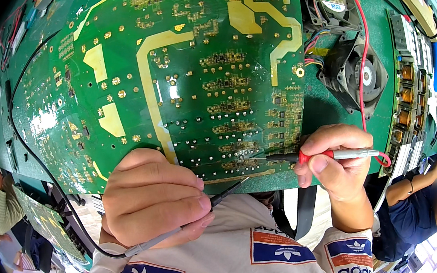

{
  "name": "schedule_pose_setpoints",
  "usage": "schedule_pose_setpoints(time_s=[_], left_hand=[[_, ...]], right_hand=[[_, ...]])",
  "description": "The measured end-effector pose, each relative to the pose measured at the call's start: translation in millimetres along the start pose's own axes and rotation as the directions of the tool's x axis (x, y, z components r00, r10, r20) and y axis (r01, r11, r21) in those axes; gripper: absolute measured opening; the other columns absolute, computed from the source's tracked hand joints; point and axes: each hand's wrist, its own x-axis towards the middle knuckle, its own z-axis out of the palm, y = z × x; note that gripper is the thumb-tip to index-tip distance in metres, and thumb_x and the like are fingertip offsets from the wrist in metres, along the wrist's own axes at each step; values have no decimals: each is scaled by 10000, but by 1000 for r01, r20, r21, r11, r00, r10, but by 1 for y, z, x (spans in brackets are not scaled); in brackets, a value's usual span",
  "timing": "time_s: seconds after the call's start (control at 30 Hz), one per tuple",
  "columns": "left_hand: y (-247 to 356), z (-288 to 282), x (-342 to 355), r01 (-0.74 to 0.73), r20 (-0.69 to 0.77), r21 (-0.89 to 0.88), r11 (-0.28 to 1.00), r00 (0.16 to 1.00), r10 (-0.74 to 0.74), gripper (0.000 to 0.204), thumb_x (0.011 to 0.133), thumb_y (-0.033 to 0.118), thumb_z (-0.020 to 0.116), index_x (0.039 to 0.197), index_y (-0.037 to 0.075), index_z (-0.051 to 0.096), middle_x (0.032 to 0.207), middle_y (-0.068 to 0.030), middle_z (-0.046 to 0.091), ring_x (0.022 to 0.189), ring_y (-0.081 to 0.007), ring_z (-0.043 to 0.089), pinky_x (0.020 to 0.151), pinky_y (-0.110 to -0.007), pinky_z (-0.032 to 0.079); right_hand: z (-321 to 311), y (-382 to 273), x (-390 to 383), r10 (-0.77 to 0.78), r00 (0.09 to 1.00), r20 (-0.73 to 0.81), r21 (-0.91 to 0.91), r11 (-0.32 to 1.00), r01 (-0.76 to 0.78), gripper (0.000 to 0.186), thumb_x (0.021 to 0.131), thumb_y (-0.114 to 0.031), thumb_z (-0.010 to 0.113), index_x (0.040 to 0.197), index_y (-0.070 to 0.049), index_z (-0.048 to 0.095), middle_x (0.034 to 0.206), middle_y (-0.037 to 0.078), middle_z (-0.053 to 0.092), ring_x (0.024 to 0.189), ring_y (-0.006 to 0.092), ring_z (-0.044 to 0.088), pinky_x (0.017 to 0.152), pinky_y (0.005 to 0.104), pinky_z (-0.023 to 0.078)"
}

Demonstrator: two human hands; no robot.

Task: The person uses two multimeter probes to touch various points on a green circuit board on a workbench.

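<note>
A large green circuit board (139, 109) with gold traces and many small parts lies in front of me. My left hand (155, 197) is closed around a black-and-grey test probe (164, 235), its tip by the board's near edge. Pinched in my right hand (336, 163) is a red-and-grey test probe (357, 154). Its dark tip points left over the rows of solder points at the board's lower right; whether it touches them I cannot tell. A black lead runs from the left probe across the board, and a red lead (364, 45) rises from the right one.
Beyond the board's right edge sit two black cooling fans (367, 76) with coloured wires. Farther right stands a long assembly with copper coils (405, 95). A person in dark clothes (420, 218) works at the far right, and another person's striped sleeve (5, 208) shows at lower left.
</note>
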Motion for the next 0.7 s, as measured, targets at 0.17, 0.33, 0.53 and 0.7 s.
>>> schedule_pose_setpoints(time_s=[0.17, 0.33, 0.53, 0.7], left_hand=[[0, -1, 1, -3, 11, -4, 1000, 1000, 3, 275, 646, 67, 884, 865, 83, 717, 765, -40, 733, 759, -227, 725, 633, -333, 470], [0, 0, 0, -6, 6, -1, 1000, 1000, 6, 299, 639, 60, 887, 881, 85, 713, 768, -37, 734, 759, -227, 725, 628, -330, 468], [0, 0, 0, -9, -3, 1, 1000, 1000, 9, 298, 641, 64, 888, 881, 85, 713, 767, -39, 733, 750, -226, 722, 625, -328, 466], [-1, 0, -1, -11, -6, 0, 1000, 1000, 11, 270, 653, 72, 879, 869, 79, 717, 756, -47, 727, 746, -227, 720, 625, -327, 467]], right_hand=[[0, -2, 0, 22, 1000, -8, -4, 1000, -22, 117, 840, 107, 643, 952, 100, 676, 772, 169, 702, 576, 145, 653, 508, 258, 522], [0, -3, 1, 42, 999, -5, -9, 999, -42, 116, 847, 96, 653, 958, 99, 685, 774, 167, 706, 581, 146, 660, 512, 257, 528], [0, -4, 3, 55, 998, 11, -44, 998, -54, 111, 849, 93, 663, 954, 98, 700, 778, 168, 710, 584, 146, 671, 509, 250, 535], [0, -5, 3, 73, 997, 2, -25, 997, -73, 115, 845, 99, 657, 952, 100, 698, 769, 170, 709, 580, 146, 670, 502, 252, 534]])
